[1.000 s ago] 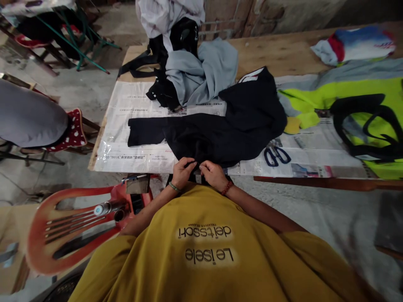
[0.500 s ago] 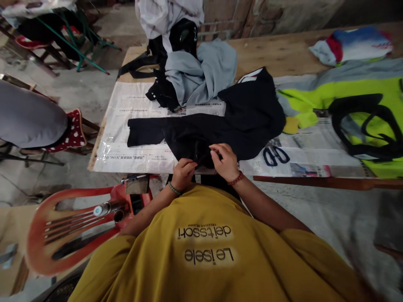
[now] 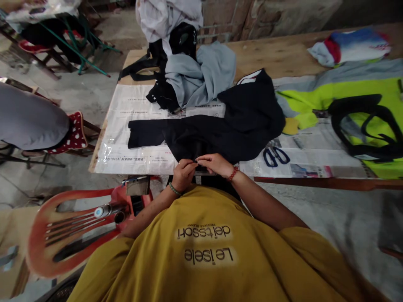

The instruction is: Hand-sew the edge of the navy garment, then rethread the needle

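A dark navy garment (image 3: 245, 113) lies across the newspaper-covered table, its near edge bunched at the front. My left hand (image 3: 183, 175), with a green bead bracelet at the wrist, pinches this near edge. Close against it, my right hand (image 3: 217, 163), wearing a red bracelet, has thumb and forefinger pressed together at the cloth. Between the fingertips of both hands a thin, bright needle (image 3: 197, 160) stands up; any thread is too fine to make out. To the right of the hands lie scissors (image 3: 276, 157) with dark blue handles, their blades hidden under the garment.
Grey cloth (image 3: 201, 75) and black straps are heaped at the back left of the table. A yellow-green and grey garment (image 3: 352, 92) with a black band on it covers the right side. A red plastic chair (image 3: 72, 195) holding a flask stands at left. A person sits behind it.
My right hand has come down and left, its fingertips now meeting those of my left hand at the cloth. My left hand has barely moved.
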Demonstrator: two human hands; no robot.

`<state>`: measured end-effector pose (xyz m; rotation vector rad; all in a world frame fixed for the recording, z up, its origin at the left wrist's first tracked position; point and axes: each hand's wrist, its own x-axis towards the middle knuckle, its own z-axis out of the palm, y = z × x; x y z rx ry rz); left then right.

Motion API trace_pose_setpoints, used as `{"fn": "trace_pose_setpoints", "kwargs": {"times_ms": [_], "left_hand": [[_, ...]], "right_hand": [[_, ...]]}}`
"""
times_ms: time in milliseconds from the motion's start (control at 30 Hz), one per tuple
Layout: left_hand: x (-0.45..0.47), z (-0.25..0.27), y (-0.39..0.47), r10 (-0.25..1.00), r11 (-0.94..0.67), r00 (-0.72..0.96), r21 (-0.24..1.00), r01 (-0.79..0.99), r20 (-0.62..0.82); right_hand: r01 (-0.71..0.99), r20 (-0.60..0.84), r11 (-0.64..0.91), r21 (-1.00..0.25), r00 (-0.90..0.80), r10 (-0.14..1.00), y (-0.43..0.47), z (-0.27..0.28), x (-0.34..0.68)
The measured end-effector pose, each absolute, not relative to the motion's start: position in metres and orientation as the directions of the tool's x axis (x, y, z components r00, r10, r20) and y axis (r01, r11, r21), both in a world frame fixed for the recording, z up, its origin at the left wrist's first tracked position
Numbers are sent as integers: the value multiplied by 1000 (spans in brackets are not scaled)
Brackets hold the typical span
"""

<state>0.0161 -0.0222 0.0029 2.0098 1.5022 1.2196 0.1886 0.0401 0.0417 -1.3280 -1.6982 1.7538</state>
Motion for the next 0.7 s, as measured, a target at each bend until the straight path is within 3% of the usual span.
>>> {"fn": "trace_pose_setpoints", "kwargs": {"times_ms": [100, 200, 300, 400, 533, 700], "left_hand": [[19, 6, -22, 898, -395, 83, 710, 583, 432], [21, 7, -22, 921, -350, 40, 780, 518, 387], [21, 7, -19, 973, -174, -72, 906, 386, 218], [22, 5, -16, 988, 60, -150, 991, 124, -41], [22, 2, -14, 951, 262, -104, 938, -229, -291], [25, 4, -14, 915, 344, -92, 879, -331, -393]], "right_hand": [[281, -366, -255, -925, -479, 798, 41, 43, 186], [254, -278, -181, -950, -426, 861, 40, 42, 184], [251, -218, -126, -960, -383, 898, 39, 41, 182], [188, -230, -169, -968, -381, 896, 41, 37, 179], [19, -287, -301, -953, -364, 886, 47, 29, 174], [-54, -338, -379, -924, -352, 873, 49, 25, 170]]}}
